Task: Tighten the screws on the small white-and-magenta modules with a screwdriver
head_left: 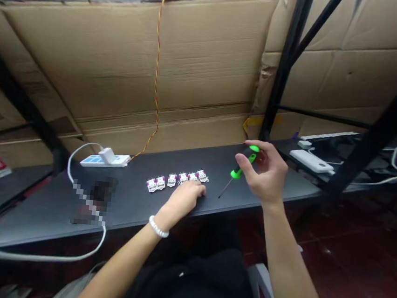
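My right hand [264, 172] grips a green-and-black screwdriver [240, 168] by the handle, its thin shaft pointing down-left toward the dark table [137, 204]. My left hand [187, 197], with a bead bracelet on the wrist, rests on the table with its fingers curled down. It touches the right end of a row of several small white-and-magenta parts [176, 180]. Whether the left fingers hold one of the parts is hidden.
A white power strip [104, 159] with a plugged adapter and white cable lies at the back left. A twisted red-yellow wire [156, 84] hangs down the cardboard wall. At the right stand black frame posts [283, 68] and a white power bank [311, 161] with cables.
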A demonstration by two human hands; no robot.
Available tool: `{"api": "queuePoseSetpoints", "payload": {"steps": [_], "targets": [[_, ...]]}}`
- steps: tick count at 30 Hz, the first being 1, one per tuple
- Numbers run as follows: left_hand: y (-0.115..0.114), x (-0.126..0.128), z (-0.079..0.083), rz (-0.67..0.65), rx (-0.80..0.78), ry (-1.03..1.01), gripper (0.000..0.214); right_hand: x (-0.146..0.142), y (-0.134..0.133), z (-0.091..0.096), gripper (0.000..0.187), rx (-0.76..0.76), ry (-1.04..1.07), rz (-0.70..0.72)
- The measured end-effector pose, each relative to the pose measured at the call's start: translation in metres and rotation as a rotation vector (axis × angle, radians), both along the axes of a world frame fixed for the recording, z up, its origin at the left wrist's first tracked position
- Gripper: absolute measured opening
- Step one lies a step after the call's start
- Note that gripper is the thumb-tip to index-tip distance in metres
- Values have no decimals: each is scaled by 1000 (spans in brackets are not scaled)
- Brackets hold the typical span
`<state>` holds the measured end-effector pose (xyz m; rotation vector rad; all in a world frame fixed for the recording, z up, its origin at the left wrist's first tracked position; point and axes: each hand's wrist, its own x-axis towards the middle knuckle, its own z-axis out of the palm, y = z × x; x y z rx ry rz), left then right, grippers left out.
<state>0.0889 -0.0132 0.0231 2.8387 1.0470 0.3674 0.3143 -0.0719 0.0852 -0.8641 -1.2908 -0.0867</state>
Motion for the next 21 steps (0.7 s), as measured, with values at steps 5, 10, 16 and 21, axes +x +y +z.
{"api": "queuePoseSetpoints", "payload": {"steps": [5,10,16,21], "targets": [[0,1,3,-29,38,14,29,-1,0,0,28,5,-24,20],[3,1,1,-29,37,-34,26,-1,0,0,30,-11,-25,27],[7,-2,5,-57,12,-280,24,-1,-2,0,30,-31,-6,30],[0,-14,15,-39,-43,-580,14,0,0,-3,32,-124,1,151]]}}
